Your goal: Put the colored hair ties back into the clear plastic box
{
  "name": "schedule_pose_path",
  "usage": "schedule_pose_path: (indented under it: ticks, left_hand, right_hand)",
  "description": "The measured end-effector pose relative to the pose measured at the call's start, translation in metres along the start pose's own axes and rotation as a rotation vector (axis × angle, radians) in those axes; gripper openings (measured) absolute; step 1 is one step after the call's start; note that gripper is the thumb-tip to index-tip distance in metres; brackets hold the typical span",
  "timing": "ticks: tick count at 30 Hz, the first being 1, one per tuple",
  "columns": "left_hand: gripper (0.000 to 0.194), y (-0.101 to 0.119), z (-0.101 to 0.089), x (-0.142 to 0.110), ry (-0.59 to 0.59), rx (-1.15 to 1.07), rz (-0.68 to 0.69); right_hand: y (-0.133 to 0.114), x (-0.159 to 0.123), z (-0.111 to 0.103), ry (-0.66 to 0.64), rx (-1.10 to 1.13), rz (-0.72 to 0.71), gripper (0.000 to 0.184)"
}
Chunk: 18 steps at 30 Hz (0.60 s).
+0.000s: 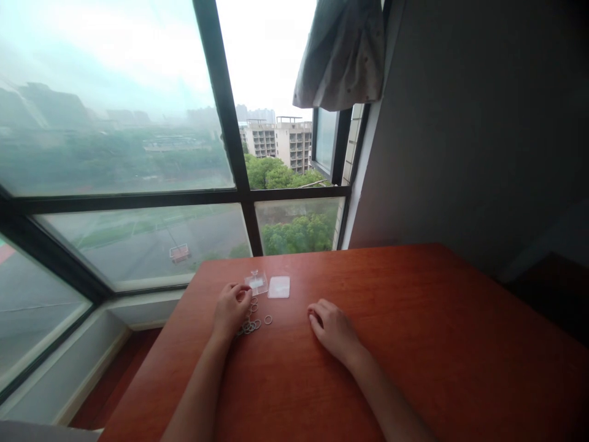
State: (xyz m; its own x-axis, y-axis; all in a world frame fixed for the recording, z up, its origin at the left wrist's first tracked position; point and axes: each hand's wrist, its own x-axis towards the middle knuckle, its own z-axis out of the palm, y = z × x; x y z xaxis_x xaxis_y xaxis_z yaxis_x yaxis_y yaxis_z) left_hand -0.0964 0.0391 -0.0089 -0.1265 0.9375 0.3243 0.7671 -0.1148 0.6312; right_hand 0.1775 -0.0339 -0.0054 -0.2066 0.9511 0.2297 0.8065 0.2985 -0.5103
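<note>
My left hand [232, 311] is over the left part of the table, thumb and forefinger brought together beside a clear plastic box [261, 287]. Whatever may be between those fingertips is too small to make out. Several pale rings [251, 326] lie in a loose pile just right of and below this hand, partly hidden by it. One single ring [268, 320] lies apart, to the right of the pile. A square translucent lid [279, 287] sits flat by the box. Farther right, my right hand [334, 328] rests on the tabletop with its fingers curled in, and nothing shows in it.
The reddish-brown wooden table [414, 319] reaches to the windows at its far edge. Dark window frames [243, 195] stand behind and to the left, with one pane swung outward. A grey curtain [343, 55] hangs at upper right beside a dark wall [473, 135].
</note>
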Motion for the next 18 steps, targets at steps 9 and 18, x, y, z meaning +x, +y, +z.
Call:
schedule_pose_path:
  ticks: [9,18]
  left_hand:
    - [0.021,0.037,0.022,-0.015,-0.153,-0.076,0.206]
    - [0.021,0.085,0.047,-0.044,-0.252,-0.060,0.252]
  right_hand:
    - [0.004,0.003,0.006,0.073,-0.159,0.025,0.046]
    - [0.028,0.005,0.009,0.137,-0.184,0.147,0.037]
